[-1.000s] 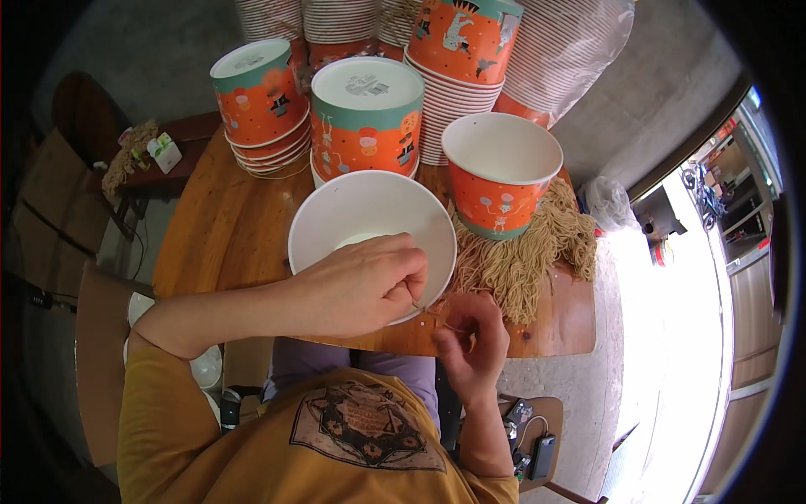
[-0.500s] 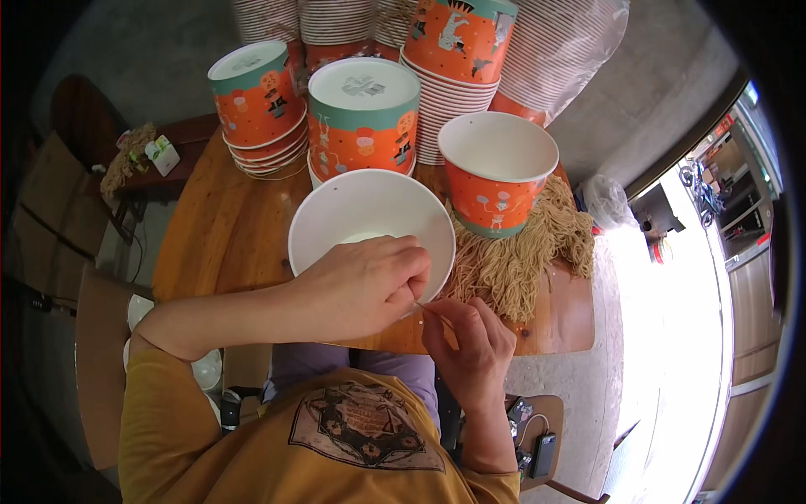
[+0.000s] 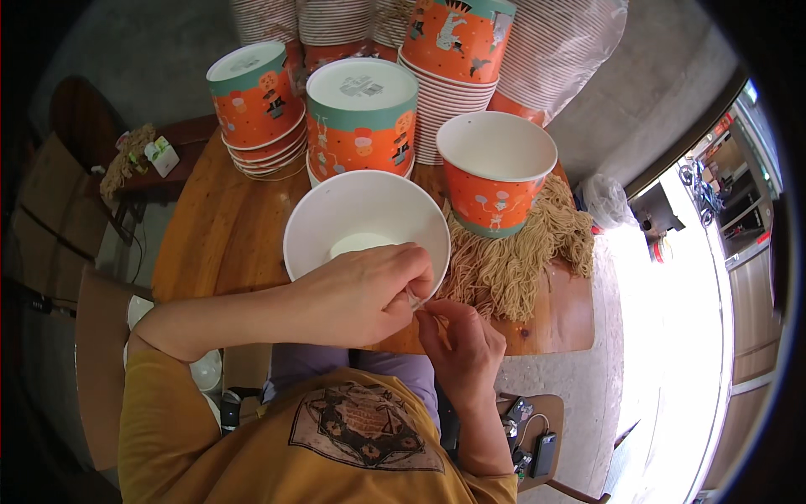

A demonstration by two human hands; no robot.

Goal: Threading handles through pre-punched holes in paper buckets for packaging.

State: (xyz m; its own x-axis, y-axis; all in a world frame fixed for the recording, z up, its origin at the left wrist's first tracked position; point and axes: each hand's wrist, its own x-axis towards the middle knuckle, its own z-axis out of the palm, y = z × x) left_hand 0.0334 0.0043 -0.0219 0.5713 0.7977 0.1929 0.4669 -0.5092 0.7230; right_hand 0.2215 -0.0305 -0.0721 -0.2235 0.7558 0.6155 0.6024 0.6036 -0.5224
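An open white-lined paper bucket [image 3: 361, 202] stands in front of me, tilted so that I see into it. My left hand [image 3: 369, 290] reaches across its near side, fingers closed in a pinch at the right part of the rim. Just beside it, my right hand [image 3: 463, 340] is closed too, thumb and forefinger pinched together, almost touching the left fingertips. Between the fingertips a bit of thin cord shows faintly; most of it is hidden by the fingers. Right of the bucket lies a bundle of tan cords [image 3: 512, 273].
An orange paper bucket [image 3: 495, 189] stands upright on the cords. Upside-down bucket stacks [image 3: 361, 126] line the back of the wooden table [image 3: 210, 244], with plastic-wrapped stacks [image 3: 558, 50] behind. A stool [image 3: 546, 420] with a phone stands below right.
My right hand has moved slightly left, closer to my left fingertips, and less cord shows between them. The near bucket has shifted a little left, and more of its floor shows.
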